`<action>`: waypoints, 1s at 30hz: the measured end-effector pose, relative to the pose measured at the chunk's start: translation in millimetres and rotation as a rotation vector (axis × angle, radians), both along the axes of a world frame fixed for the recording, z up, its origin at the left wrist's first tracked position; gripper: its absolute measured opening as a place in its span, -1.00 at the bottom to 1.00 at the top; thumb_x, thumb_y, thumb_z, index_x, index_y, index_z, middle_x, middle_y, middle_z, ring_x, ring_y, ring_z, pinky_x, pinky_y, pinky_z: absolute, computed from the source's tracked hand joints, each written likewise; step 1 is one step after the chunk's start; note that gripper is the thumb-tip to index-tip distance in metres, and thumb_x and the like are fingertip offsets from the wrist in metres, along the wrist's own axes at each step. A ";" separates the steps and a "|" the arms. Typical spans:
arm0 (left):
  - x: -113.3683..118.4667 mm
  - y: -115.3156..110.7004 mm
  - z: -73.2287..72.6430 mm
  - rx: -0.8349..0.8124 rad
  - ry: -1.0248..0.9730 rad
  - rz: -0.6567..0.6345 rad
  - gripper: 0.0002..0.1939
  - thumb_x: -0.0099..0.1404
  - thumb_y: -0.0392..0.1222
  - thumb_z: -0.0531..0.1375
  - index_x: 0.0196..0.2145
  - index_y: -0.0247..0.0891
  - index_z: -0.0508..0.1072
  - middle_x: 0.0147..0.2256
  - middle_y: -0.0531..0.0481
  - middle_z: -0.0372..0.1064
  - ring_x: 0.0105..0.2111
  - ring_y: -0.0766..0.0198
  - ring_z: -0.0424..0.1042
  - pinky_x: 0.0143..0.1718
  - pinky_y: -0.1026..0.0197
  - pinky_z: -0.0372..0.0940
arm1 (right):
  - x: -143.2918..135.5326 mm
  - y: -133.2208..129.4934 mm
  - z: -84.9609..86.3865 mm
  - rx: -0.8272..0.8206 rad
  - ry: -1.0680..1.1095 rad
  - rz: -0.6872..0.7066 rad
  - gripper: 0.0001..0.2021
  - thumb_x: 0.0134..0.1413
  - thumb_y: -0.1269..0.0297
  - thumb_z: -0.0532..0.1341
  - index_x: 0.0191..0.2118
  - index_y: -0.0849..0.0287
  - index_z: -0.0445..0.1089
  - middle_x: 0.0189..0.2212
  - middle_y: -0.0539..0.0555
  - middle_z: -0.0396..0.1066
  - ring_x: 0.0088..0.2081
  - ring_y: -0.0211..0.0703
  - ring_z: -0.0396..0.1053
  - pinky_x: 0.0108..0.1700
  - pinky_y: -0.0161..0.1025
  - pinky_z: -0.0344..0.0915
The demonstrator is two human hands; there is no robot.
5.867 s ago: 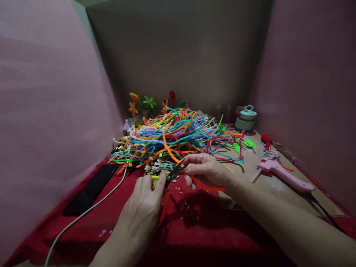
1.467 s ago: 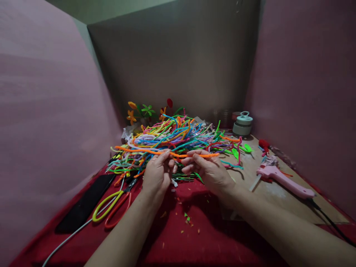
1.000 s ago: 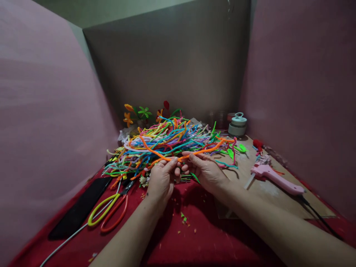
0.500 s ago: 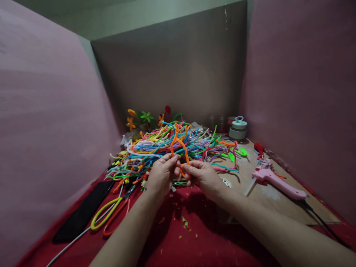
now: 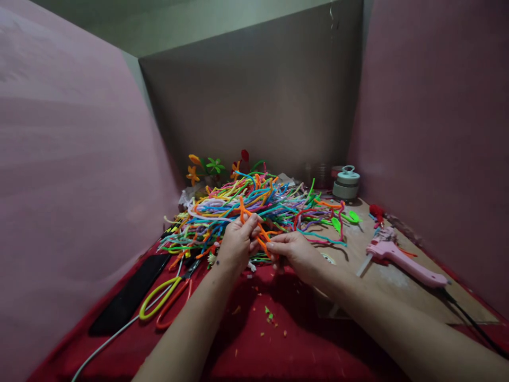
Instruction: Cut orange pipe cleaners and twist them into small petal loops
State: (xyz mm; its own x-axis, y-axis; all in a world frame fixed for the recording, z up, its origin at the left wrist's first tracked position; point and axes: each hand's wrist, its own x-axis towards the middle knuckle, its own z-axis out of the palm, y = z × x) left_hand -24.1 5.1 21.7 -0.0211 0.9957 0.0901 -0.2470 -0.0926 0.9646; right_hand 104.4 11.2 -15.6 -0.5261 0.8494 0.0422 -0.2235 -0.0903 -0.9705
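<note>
An orange pipe cleaner (image 5: 260, 232) is bent and crossed between my two hands, over the red cloth's back part. My left hand (image 5: 237, 241) pinches it on the left, fingers closed around its upper part. On the right, my right hand (image 5: 292, 253) has thumb and fingers closed on its lower part. Directly behind both hands lies a large heap of many-coloured pipe cleaners (image 5: 222, 204). The fingertips partly hide where the orange strands meet.
Yellow-and-red-handled scissors (image 5: 159, 300) and a black phone-like slab (image 5: 129, 294) lie left. A pink glue gun (image 5: 405, 261) rests on a brown board (image 5: 385, 286) at right. A lidded jar (image 5: 345, 183) and pipe-cleaner flowers (image 5: 215, 165) stand behind. Green scraps (image 5: 269, 313) dot the cloth.
The orange pipe cleaner's upper end has dropped and tilted left, and its strands now slant down to my right hand. The whole view has shifted slightly, with objects appearing further right.
</note>
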 end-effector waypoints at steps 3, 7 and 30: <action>4.0 -2.3 1.0 0.042 -0.017 0.053 -0.77 0.11 -0.06 0.19 -0.42 -0.25 0.25 -0.71 0.27 -0.04 -0.81 0.56 -0.13 -0.81 0.45 -0.15 | 1.5 0.9 1.4 0.012 -0.055 0.028 -0.78 -0.19 0.30 0.20 -0.70 0.26 0.26 -0.76 -0.08 0.15 -0.77 -0.39 0.10 -0.72 -0.39 0.06; 3.7 -3.7 1.0 0.116 0.083 0.104 -0.80 0.13 -0.08 0.15 -0.43 -0.24 0.23 -0.69 0.26 -0.01 -0.79 0.56 -0.09 -0.78 0.46 -0.11 | 3.3 1.2 4.1 0.044 -0.096 0.075 -0.81 -0.19 0.29 0.19 -0.67 0.25 0.29 -0.77 -0.11 0.11 -0.77 -0.39 0.10 -0.73 -0.38 0.08; -19.7 11.2 11.8 0.216 -0.295 0.090 -0.65 0.12 0.09 0.16 -0.32 -0.26 0.33 -0.49 0.07 0.30 -0.65 0.43 0.26 -0.66 0.36 0.21 | 4.8 4.4 4.5 0.011 0.096 -0.070 -0.81 -0.12 0.25 0.21 -0.49 0.30 0.42 -0.77 -0.11 0.19 -0.77 -0.44 0.09 -0.72 -0.43 -0.01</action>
